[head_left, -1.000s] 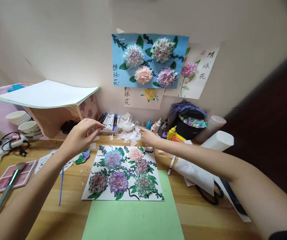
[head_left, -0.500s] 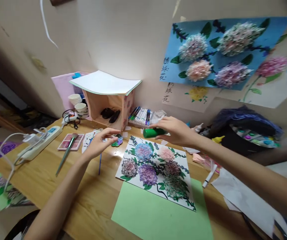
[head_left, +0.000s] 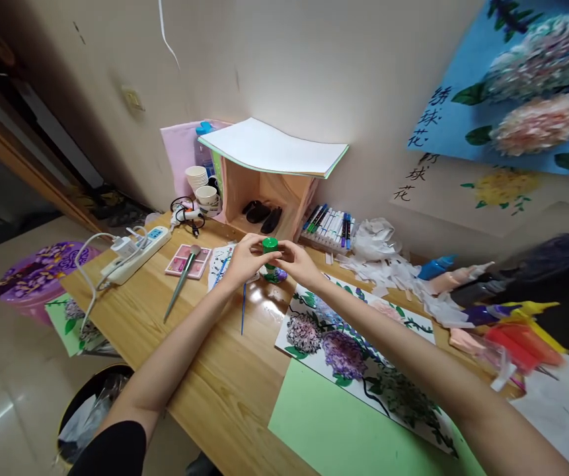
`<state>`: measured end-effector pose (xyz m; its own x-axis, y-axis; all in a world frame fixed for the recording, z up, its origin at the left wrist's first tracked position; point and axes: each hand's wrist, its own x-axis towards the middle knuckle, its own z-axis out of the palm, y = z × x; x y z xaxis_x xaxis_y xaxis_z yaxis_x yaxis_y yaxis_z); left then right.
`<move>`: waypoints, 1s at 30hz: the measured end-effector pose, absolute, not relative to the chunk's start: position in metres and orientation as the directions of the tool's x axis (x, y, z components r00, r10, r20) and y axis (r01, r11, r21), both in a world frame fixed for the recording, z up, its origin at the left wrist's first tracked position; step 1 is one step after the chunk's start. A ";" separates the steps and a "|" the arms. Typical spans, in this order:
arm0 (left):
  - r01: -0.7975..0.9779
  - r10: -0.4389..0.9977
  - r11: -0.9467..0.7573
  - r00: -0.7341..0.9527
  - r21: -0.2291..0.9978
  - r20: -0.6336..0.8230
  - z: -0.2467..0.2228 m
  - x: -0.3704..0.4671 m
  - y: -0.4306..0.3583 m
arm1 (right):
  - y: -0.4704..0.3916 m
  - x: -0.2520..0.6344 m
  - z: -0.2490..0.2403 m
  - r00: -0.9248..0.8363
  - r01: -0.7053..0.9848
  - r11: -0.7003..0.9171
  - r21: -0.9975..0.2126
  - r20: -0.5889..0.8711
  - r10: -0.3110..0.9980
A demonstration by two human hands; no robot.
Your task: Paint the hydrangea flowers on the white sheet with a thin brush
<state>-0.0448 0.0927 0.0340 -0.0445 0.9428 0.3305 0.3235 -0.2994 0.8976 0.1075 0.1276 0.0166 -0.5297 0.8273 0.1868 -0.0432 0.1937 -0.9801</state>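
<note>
My left hand (head_left: 241, 259) and my right hand (head_left: 300, 262) meet around a small green bottle (head_left: 269, 245), their fingers closed on its sides. A flat, round green end of the bottle faces up. Directly below it is a small paint palette (head_left: 278, 276) with purple and green on it, partly hidden by the fingers. Under my right forearm lies a white board painted with hydrangeas (head_left: 343, 354), which overlaps a light green sheet (head_left: 314, 423). Near my left hand, a thin blue paintbrush (head_left: 243, 311) rests on the wooden table.
Left of my hands are a pink palette case with a large brush (head_left: 181, 281) and a power strip (head_left: 138, 254). Behind stand an open box (head_left: 244, 182) and a marker set (head_left: 328, 226). Crumpled tissues (head_left: 376, 239) and paint bottles (head_left: 437, 266) crowd the right.
My right hand has brought the green bottle left, over the palette, and turned it from lying sideways to upright. My left hand has closed on it too. The view has swung left.
</note>
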 end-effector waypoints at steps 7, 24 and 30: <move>0.502 0.918 -0.339 -0.009 0.796 0.397 0.034 -0.048 0.098 | 0.133 0.106 0.015 -0.458 0.081 0.272 -0.959 0.207 0.865; 0.606 0.934 -0.310 0.050 0.733 0.353 0.036 -0.046 0.101 | 0.136 0.106 0.013 -0.385 0.186 0.243 -0.952 0.157 0.910; 0.617 0.916 -0.336 0.039 0.712 0.398 0.040 -0.045 0.102 | 0.138 0.106 0.015 -0.360 0.161 0.260 -0.952 0.188 0.914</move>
